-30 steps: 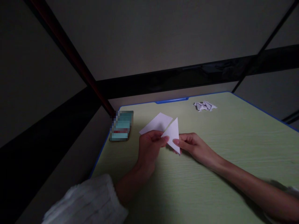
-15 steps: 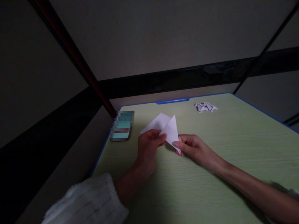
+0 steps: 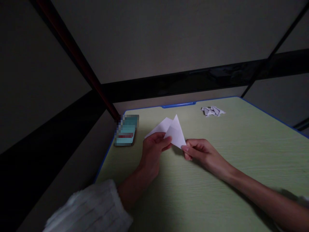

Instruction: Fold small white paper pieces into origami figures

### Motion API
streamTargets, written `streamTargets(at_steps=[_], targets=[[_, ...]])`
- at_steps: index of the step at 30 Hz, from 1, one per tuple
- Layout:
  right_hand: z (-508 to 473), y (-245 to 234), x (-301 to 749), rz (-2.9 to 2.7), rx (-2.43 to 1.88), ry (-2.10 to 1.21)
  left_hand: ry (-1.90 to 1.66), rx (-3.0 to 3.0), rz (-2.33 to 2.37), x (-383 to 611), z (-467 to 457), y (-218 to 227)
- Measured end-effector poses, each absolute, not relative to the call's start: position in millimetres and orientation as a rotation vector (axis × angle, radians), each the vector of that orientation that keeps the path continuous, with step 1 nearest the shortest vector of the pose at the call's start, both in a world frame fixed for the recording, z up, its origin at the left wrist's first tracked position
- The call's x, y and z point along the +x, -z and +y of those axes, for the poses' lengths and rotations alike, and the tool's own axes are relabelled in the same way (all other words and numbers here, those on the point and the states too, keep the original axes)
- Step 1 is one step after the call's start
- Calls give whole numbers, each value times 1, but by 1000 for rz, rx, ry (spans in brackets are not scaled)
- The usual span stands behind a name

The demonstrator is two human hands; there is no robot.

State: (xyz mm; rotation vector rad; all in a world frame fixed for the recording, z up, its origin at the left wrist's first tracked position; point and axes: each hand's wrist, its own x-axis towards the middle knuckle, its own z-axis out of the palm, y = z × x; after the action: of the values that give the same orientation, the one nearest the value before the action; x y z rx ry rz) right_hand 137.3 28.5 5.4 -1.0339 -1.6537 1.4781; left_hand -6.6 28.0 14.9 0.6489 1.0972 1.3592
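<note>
We hold the white folded paper [image 3: 175,132], a triangle from where we look, between both hands over the middle of the table [image 3: 241,141], one tip pointing to the far side. The fingers [image 3: 167,140] of our left hand [image 3: 152,151] pinch its left corner, thumb on top and the others curled beneath. Our right hand [image 3: 200,152] pinches the near right corner between thumb and bent fingers. Whether the paper touches the table we cannot tell. Just behind it a white sheet [image 3: 158,127] lies flat, partly hidden by the paper and our left hand. To the left, near the table's blue edge [image 3: 104,158], lies a phone [image 3: 127,130], its lit screen blurred out. On the far right, well apart from our hands, small folded shapes [image 3: 212,111] of white paper sit close together. A blue handle [image 3: 178,105] runs along the far edge, before the wall [image 3: 169,45]. A pale sleeve [image 3: 89,207] covers our left forearm.
</note>
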Motion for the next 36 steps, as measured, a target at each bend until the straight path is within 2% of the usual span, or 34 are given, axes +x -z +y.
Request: streamTargets(at_steps=[9, 25, 36], targets=[[27, -5, 138, -1551, -943, -1504, -1020, 1052, 956, -4, 21, -15], [24, -3, 137, -1633, -888, -1718, -1030, 1014, 1065, -4, 18, -19], [25, -5, 138, -1632, -944, -1684, -1099, 1055, 1057, -6, 22, -13]])
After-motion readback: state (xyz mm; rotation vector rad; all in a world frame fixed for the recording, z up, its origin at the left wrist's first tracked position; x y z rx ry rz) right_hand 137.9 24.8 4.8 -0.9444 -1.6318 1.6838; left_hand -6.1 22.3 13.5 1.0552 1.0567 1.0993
